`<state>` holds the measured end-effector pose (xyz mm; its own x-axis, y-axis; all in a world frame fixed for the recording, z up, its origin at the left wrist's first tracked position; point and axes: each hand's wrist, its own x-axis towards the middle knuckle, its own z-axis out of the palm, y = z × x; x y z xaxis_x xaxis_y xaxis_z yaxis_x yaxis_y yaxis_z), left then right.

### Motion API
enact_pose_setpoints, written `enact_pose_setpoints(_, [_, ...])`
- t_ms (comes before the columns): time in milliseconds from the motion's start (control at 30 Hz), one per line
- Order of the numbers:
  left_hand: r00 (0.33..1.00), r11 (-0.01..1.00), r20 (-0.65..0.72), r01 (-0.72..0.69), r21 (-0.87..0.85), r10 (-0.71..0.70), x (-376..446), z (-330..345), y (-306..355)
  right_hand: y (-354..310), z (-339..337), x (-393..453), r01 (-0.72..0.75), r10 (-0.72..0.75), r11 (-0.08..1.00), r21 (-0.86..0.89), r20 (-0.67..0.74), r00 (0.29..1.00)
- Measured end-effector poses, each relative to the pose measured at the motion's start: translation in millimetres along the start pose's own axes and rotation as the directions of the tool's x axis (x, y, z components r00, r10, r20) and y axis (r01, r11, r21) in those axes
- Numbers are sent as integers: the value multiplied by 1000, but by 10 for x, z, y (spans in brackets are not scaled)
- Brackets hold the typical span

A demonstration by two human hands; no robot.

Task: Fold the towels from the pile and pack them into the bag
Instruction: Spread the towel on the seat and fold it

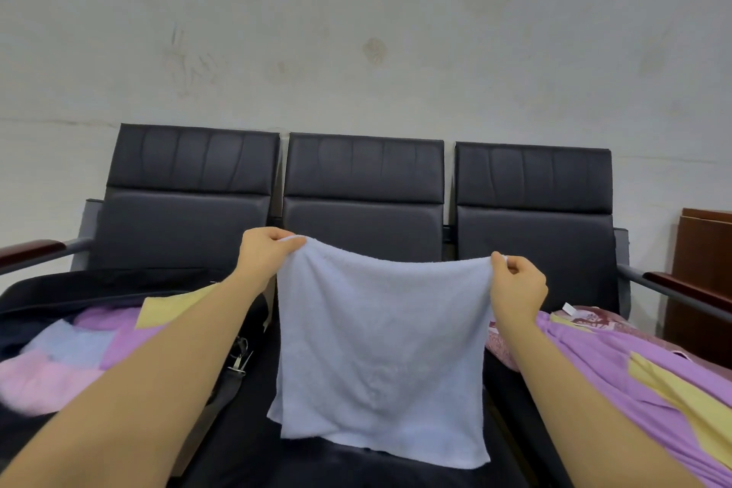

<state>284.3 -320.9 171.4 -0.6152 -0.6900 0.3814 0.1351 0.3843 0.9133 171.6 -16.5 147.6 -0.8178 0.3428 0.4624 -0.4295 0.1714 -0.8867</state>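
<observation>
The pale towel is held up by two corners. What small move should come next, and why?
Probably lower the pale blue towel flat onto the middle seat: left hand and right hand pinch its top corners, and it hangs unfolded.

Three-seat black padded bench point(362, 186) against a scuffed pale wall point(356, 32), grey metal frame, wood-topped armrests point(29, 250) at both ends. Brown wooden cabinet point(701, 281) at right. Even, flat light.
</observation>
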Motion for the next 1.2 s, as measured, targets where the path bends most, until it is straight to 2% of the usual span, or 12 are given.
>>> enact_pose_setpoints(67, [999, 997, 2, -34, 65, 34, 11, -1, -47, 61, 14, 0, -13, 14, 999, -41, 2, 1000])
enact_pose_setpoints(133, [998, 972, 12, -71, 224, 70, 17, 13, -76, 105, 42, -32, -33, 34, 998, -59, 14, 999])
enact_pose_setpoints(233, [993, 824, 47, -115, 556, 107, -10, 49, -99, 166, 86, -73, -75, 77, 995, -68, 34, 996])
enact_pose_setpoints(300, [992, 784, 15, -110, 610, 127, -15, 61, -118, 187, 114, -92, -90, 92, 995, -47, 31, 995])
enact_pose_setpoints(433, [991, 871, -65, -72, 486, 119, 68, 79, -74, 139, 165, -97, -29, 28, 999, 39, 20, 999])
enact_pose_setpoints(533, [981, 930, -79, -138, 340, 175, 180, 89, 90, -9, 198, -41, 25, -25, 995, 96, -2, 1000])
enact_pose_setpoints(700, [965, 951, -45, -246, 185, 258, 329, 35, 329, -218, 258, 148, 157, -157, 987, -41, 5, 988])
enact_pose_setpoints(767, [964, 948, -24, -257, 187, 266, 352, 9, 381, -249, 250, 195, 180, -183, 979, -93, -23, 983])
enact_pose_setpoints(867, [961, 933, -13, -266, 242, 278, 339, -25, 414, -279, 215, 182, 141, -143, 987, -72, -24, 989])
enact_pose_setpoints(1033, [950, 846, -65, -239, 476, 304, 170, -49, 415, -274, 184, 86, 62, -62, 998, -8, -19, 998])
enact_pose_setpoints(1100, [956, 860, -61, -229, 457, 287, 140, -41, 343, -229, 183, 81, 31, -30, 999, 35, -18, 999])
enact_pose_setpoints(1200, [973, 921, -31, -207, 330, 230, 136, -43, 193, -142, 159, 90, -1, 0, 1000, 30, 21, 1000])
